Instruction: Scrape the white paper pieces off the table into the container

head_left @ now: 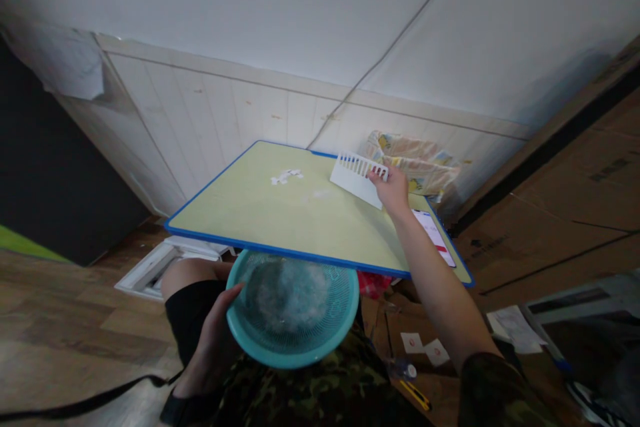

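My left hand (220, 320) grips the left rim of a round teal plastic colander (295, 358), which rests at my lap just under the table's front edge. Inside it lies a whitish, translucent mass (293, 297), too blurred to name. My right hand (393, 192) is closed on the right end of a flat white plate with a row of slots (356, 181). That plate is tilted over the right rear part of the pale yellow, blue-edged table (240, 217). Several small white pieces (287, 177) form a loose cluster on the tabletop, left of the plate.
A patterned fabric-lined basket (430, 163) stands at the table's back right. A phone (434, 237) lies along the right edge, beside my forearm. Cardboard boxes (560, 227) rise at right. Below are a yellow cutter (416, 395) and white cards (413, 342).
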`<state>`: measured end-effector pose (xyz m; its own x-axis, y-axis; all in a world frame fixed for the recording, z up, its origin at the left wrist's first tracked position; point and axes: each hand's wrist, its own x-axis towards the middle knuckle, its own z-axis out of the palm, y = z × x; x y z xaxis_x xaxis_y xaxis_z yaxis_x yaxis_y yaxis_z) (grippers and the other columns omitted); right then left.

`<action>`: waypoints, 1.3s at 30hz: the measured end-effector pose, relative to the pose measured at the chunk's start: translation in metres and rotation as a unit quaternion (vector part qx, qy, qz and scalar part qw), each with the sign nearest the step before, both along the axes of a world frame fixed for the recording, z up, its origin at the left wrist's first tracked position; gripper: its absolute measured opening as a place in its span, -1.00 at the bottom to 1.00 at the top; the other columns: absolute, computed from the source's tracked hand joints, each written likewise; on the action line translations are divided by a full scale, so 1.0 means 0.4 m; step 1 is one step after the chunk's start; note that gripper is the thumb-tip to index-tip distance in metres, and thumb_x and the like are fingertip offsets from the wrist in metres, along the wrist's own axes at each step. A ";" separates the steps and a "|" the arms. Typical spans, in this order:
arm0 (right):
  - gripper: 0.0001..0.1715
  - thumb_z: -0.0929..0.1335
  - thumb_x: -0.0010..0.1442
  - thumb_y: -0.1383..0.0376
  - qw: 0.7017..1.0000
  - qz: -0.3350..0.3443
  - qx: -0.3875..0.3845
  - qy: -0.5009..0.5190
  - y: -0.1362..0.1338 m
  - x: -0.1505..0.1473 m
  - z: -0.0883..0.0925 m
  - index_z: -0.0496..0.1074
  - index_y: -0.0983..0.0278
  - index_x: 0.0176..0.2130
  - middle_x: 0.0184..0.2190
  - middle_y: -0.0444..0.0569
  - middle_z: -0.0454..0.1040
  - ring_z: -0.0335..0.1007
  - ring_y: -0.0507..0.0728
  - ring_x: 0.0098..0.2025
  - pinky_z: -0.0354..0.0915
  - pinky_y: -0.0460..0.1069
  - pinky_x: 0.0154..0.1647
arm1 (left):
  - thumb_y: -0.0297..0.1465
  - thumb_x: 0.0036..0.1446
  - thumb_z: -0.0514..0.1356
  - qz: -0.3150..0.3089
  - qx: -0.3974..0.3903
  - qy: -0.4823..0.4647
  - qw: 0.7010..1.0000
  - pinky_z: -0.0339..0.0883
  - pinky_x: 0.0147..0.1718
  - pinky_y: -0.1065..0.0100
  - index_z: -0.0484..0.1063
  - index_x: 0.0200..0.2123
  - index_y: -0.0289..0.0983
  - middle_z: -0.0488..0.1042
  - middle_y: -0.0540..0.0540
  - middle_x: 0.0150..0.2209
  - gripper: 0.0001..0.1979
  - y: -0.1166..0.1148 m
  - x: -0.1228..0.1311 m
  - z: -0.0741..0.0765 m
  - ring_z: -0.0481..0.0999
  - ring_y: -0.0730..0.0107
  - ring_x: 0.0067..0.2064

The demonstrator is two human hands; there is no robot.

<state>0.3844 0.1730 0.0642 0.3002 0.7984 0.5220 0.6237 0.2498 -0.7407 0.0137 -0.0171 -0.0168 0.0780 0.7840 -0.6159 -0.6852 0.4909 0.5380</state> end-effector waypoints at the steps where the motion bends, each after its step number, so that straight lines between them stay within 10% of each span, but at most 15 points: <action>1: -0.71 0.42 0.07 0.10 1.000 -0.019 0.004 -0.024 0.000 0.000 -0.010 0.52 0.27 -0.30 -0.42 0.00 0.53 0.39 0.19 -0.35 0.26 0.05 -0.26 | -0.42 0.21 0.22 -0.002 0.013 0.002 1.000 0.54 -0.04 0.22 0.69 -0.39 -0.32 0.71 -0.14 -0.45 -0.76 -0.001 -0.001 -0.005 0.72 0.02 -0.23; 39: -0.55 0.49 0.04 -0.05 0.978 0.206 -0.035 0.020 -0.042 -0.056 -0.042 0.59 0.29 -0.32 -0.47 -0.08 0.52 0.32 0.07 -0.47 0.12 -0.05 -0.48 | -0.42 0.23 0.19 0.013 -0.008 0.016 1.000 0.38 0.15 0.07 0.56 0.10 -0.40 0.71 -0.20 -0.18 -0.60 -0.004 0.023 0.016 0.63 -0.09 0.00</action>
<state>0.3620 0.1563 0.0476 -0.0355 0.8888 0.4570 0.4515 0.4222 -0.7861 0.0229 -0.0189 -0.0105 0.0381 0.7758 -0.6299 -0.6796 0.4822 0.5528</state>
